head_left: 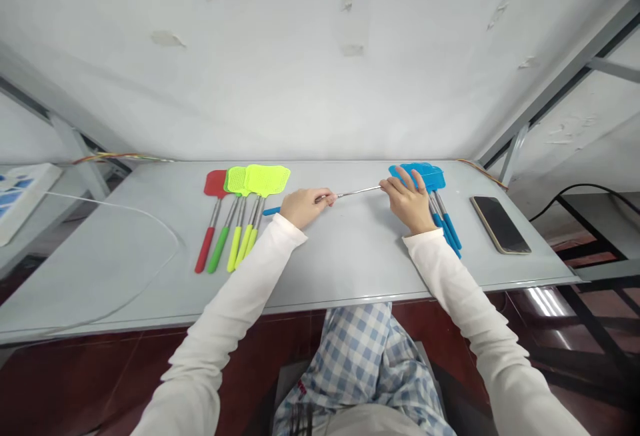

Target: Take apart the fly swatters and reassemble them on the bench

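A telescopic fly swatter (360, 191) with a blue handle and a thin metal rod stretches level between my hands. My left hand (306, 207) is closed around it where handle and rod meet. At the rod's far end, my right hand (409, 201) pinches it, some fingers raised. Which blue head belongs to this rod I cannot tell, since my right hand overlaps the blue heads. Several blue fly swatters (445, 219) lie just right of that hand. Left of my left hand are a red fly swatter (205, 249), a green fly swatter (219, 249) and several yellow fly swatters (267, 179).
A phone (500, 225) lies on the grey table (345, 256) at the right. A white cable (135, 208) loops over the table's left side. Behind the table rises a white wall (310, 103), and metal frame bars (565, 86) flank it.
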`<state>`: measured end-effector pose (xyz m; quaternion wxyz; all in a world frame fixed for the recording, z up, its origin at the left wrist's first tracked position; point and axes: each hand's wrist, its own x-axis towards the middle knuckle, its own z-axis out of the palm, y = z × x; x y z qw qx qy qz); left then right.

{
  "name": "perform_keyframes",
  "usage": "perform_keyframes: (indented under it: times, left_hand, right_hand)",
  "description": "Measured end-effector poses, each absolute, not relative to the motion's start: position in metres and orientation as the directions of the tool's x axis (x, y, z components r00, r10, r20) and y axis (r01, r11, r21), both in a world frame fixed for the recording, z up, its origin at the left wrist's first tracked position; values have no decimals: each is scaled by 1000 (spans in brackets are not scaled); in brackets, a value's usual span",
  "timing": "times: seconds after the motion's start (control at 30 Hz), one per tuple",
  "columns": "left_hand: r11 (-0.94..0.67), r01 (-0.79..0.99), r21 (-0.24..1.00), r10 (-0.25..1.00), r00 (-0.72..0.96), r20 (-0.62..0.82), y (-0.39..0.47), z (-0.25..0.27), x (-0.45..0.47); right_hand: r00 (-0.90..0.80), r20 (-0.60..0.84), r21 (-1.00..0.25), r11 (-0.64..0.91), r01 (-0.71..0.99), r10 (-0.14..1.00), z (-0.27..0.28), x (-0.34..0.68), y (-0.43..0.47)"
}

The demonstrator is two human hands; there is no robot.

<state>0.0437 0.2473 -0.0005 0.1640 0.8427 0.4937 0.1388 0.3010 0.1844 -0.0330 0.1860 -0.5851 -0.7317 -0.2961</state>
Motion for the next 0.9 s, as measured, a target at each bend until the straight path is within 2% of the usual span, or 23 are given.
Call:
perform_keyframes:
  times: [0.1, 0.17, 0.23, 0.33, 0.43, 0.53, 0.73, 0.9]
  left_hand:
    - [-526, 776, 348, 850, 488, 197, 239, -6, 54]
    - [-627, 724, 287, 777, 553, 300, 229, -8, 61]
    - [-702, 690, 175, 698, 617, 364, 219, -8, 66]
    - [-750, 661, 5, 619, 699, 360, 205, -1, 62]
    - [-769, 635, -73, 582, 743, 331, 199, 12, 50]
    - [-735, 672, -91, 607, 711, 356, 205, 23, 30]
    - [-711, 703, -29, 624, 648, 437, 228, 21, -27]
    - [-658, 752, -17, 665, 593, 454, 230, 7, -41]
  right_hand:
    - [-289, 603, 272, 150, 951, 744, -27, 278, 182]
    - [-345, 489, 311, 210, 927, 801, -21, 260, 179]
    - [-360, 342, 317, 254, 914, 868, -14, 248, 174]
    - [-340, 174, 282, 284, 916, 924, -3, 244, 162]
    - [-351, 84, 267, 319, 910, 932, 10, 256, 151]
    - [-318, 106, 288, 277, 917, 942, 22, 281, 149]
    - [-276, 224, 343, 190, 920, 935, 25, 349, 152]
    - [-317, 246, 317, 233, 919, 916, 19, 354, 152]
